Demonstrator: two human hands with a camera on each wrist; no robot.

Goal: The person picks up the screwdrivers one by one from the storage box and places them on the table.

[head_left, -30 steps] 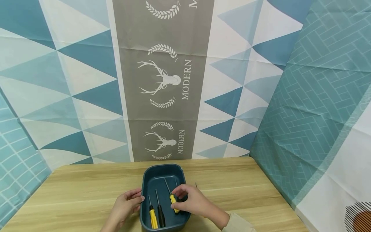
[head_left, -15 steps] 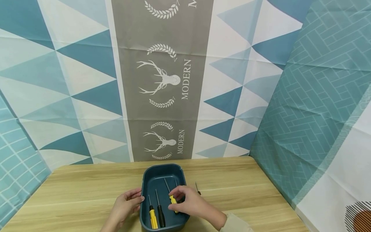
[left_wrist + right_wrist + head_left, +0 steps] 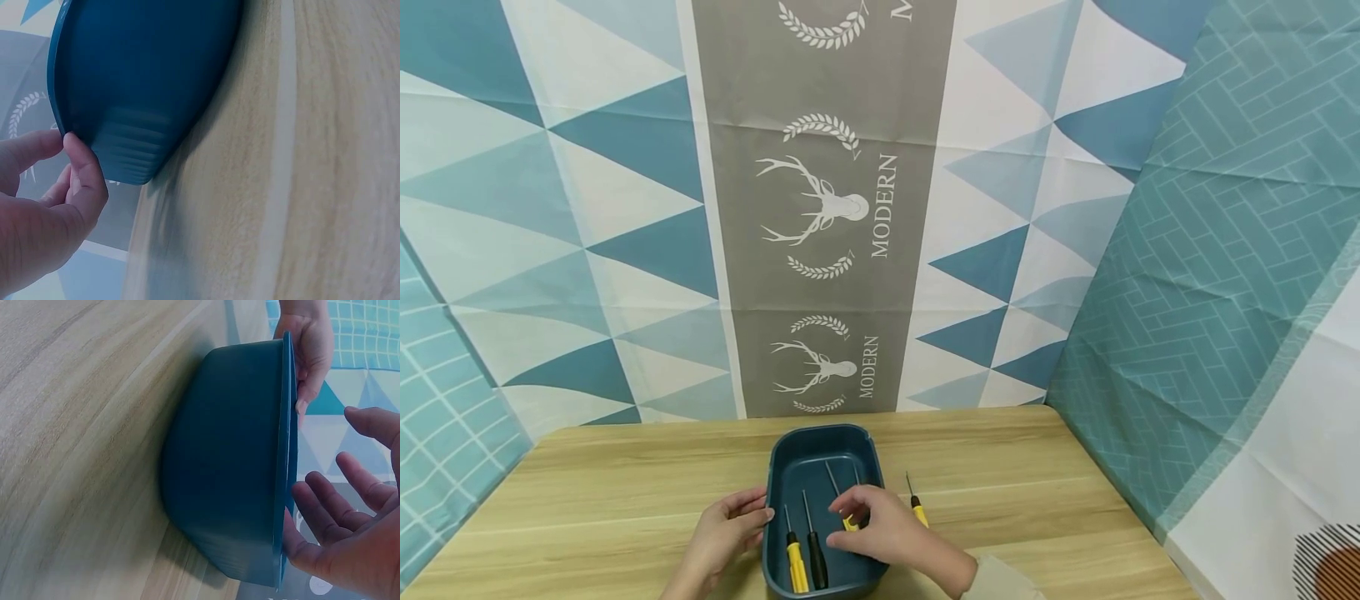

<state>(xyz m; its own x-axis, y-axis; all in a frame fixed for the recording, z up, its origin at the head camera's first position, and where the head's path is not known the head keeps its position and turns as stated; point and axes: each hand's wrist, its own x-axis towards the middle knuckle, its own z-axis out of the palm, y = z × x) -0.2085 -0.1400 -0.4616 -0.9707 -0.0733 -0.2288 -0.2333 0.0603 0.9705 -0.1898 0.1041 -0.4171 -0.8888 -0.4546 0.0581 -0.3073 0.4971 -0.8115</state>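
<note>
blue-white geometric wall cloth [image 3: 647, 208] behind, wood-grain table [image 3: 625, 483] below. left to right: left hand [image 3: 726, 529] pinching the left rim of a dark blue bin [image 3: 820, 439] that sits on the table. inside it, shafts pointing away: yellow-handled screwdriver [image 3: 797, 567], just beside it black-handled screwdriver [image 3: 817, 562], then half-hidden yellow screwdriver [image 3: 850, 523] and a thin shaft [image 3: 856, 473], its handle covered. right hand [image 3: 883, 525] over these, thumb and fingers apart, grip released; can't tell if it touches the yellow handle. outside the bin, on the table at right: outer screwdriver [image 3: 917, 508], yellow and black, partly behind the hand.
</note>
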